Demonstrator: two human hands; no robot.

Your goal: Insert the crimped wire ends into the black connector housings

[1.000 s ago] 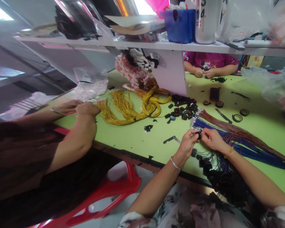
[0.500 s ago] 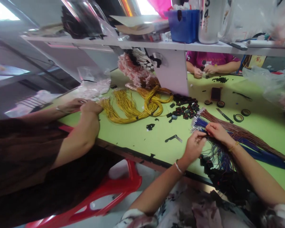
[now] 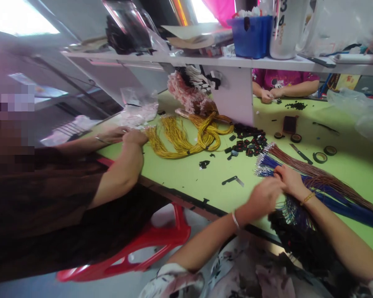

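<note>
My left hand (image 3: 265, 196), with a silver bangle at the wrist, is curled and blurred beside my right hand (image 3: 289, 180); what its fingers hold is hidden. My right hand has its fingers pressed together over the tip end of the blue wires (image 3: 269, 162), on something I cannot make out. Brown wires (image 3: 307, 167) lie behind the blue ones. Below my hands, a cluster of black connectors (image 3: 290, 234) on thin dark wires hangs over the table edge. A pile of black parts (image 3: 248, 142) lies further back.
On the green table (image 3: 186, 180) are yellow wire bundles (image 3: 174, 145), an open folding knife (image 3: 233, 181), another blade (image 3: 301, 153) and tape rolls (image 3: 320, 157). A co-worker's arms (image 3: 121, 165) are at left; another person's hands (image 3: 271, 95) are across. A shelf (image 3: 205, 61) spans above.
My left hand has moved up and right, closer against my right hand. The whole view has shifted, so the table and shelf appear further right.
</note>
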